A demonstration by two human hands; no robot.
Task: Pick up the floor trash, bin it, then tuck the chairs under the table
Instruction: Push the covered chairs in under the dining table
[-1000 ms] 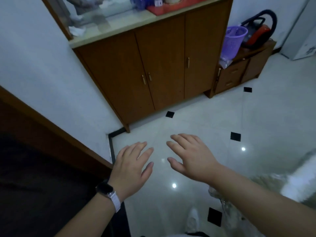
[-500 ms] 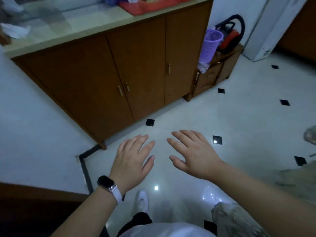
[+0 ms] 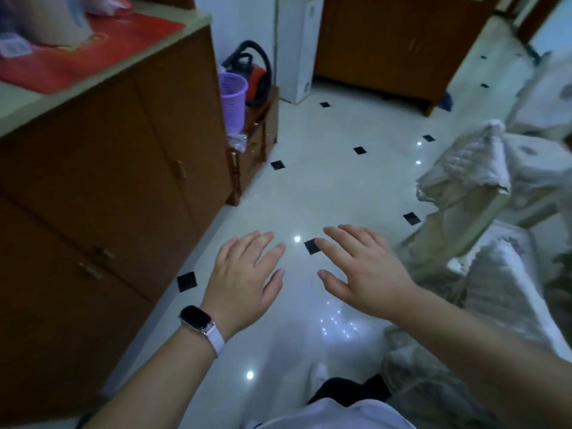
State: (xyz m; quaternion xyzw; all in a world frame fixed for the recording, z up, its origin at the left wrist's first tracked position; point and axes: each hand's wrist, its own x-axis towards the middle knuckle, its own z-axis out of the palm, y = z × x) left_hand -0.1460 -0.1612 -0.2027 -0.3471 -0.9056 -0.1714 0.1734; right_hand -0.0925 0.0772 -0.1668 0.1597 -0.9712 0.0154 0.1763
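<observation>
My left hand, with a watch on its wrist, hovers palm down over the glossy white floor with straight, spread fingers and holds nothing. My right hand hovers beside it, also flat and empty. A purple plastic basket stands on a low wooden drawer unit by the cabinet. Cloth-covered chairs stand along the right side. I see no loose trash on the floor between them.
A tall brown cabinet with a red mat on top lines the left. A red vacuum cleaner sits behind the basket, a white appliance beyond it, and a second wooden cabinet at the back. My shoe shows below.
My view has swung to the right, away from the wall corner and along the cabinet toward the covered chairs. Both hands stay flat and empty in front of me.
</observation>
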